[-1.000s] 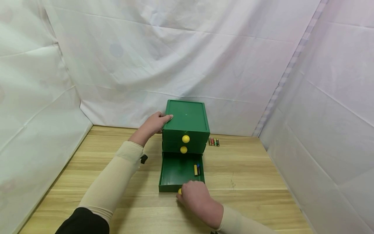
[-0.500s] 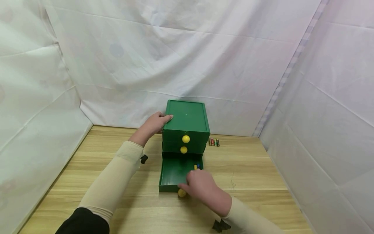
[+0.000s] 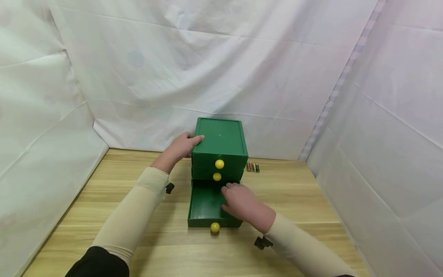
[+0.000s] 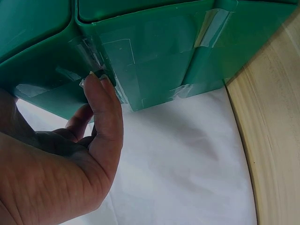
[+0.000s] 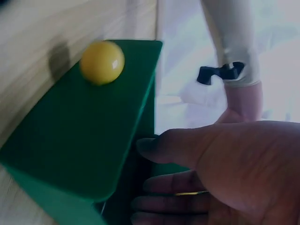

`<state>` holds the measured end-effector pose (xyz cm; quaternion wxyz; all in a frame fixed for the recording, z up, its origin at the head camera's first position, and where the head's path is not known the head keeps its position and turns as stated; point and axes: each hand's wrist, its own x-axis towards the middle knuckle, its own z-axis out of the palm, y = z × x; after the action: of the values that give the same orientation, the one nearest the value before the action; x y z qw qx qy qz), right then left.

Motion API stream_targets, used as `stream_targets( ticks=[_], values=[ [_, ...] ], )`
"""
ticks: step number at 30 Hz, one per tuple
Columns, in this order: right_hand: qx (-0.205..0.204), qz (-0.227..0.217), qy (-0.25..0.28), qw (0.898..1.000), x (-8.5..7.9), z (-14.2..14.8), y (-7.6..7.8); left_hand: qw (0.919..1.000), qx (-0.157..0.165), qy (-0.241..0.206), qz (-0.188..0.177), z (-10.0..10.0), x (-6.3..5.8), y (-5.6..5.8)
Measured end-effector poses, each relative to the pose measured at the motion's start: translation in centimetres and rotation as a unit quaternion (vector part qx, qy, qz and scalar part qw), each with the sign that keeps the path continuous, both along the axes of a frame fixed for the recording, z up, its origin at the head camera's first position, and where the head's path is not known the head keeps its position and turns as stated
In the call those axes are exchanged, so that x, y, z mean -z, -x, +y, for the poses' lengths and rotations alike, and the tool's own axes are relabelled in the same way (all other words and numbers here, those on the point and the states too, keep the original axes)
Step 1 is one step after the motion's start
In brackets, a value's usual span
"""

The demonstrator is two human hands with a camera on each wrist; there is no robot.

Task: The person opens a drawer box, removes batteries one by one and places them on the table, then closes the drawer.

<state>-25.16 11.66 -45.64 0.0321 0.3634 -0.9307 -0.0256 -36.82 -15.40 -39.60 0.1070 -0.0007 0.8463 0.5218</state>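
A green drawer cabinet [image 3: 221, 136] with round yellow knobs stands on the table. My left hand [image 3: 180, 147] holds its upper left edge, thumb on top, fingertips against the taped side [image 4: 150, 56]. The bottom drawer [image 3: 205, 204] is pulled out, its yellow knob [image 3: 215, 227] free of any hand. My right hand [image 3: 242, 204] hovers over this drawer's right side, with loosely bent fingers reaching inside. It covers the spot where a yellow cylinder and a blue-and-dark one lay. A thin yellow sliver [image 5: 190, 193] shows between the fingers in the right wrist view.
Several small batteries [image 3: 253, 167] stand in a row on the wooden table [image 3: 294, 207], right of the cabinet. White cloth [image 3: 221, 69] hangs behind the table and along both sides. The two upper drawers are closed.
My right hand has let go of the bottom drawer's knob and moved forward and right over the drawer, covering the cylinders. The left hand and the cabinet have stayed in place.
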Motion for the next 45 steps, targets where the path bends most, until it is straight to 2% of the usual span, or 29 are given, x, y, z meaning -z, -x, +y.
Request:
stream_targets(
  ticks=[6,12,22,40,45],
  values=[
    [-0.01,0.033,-0.059,0.998,1.3,0.1,1.1,1.0,0.002,0.002,0.0,0.0,-0.1,0.0],
    [-0.011,0.034,-0.119,0.992,2.0,0.0,1.6,1.0,0.001,0.0,0.003,0.0,-0.2,0.0],
    [-0.029,0.059,-0.176,0.982,3.3,-0.4,2.5,1.0,0.003,-0.002,0.002,0.0,0.0,0.1],
    [-0.019,0.046,-0.216,0.975,3.3,-1.0,2.9,1.0,-0.001,-0.003,-0.002,0.1,-0.2,0.0],
    [-0.022,0.047,-0.212,0.976,3.5,-0.9,3.1,1.0,-0.001,-0.002,0.0,0.1,-0.1,0.0]
  ],
)
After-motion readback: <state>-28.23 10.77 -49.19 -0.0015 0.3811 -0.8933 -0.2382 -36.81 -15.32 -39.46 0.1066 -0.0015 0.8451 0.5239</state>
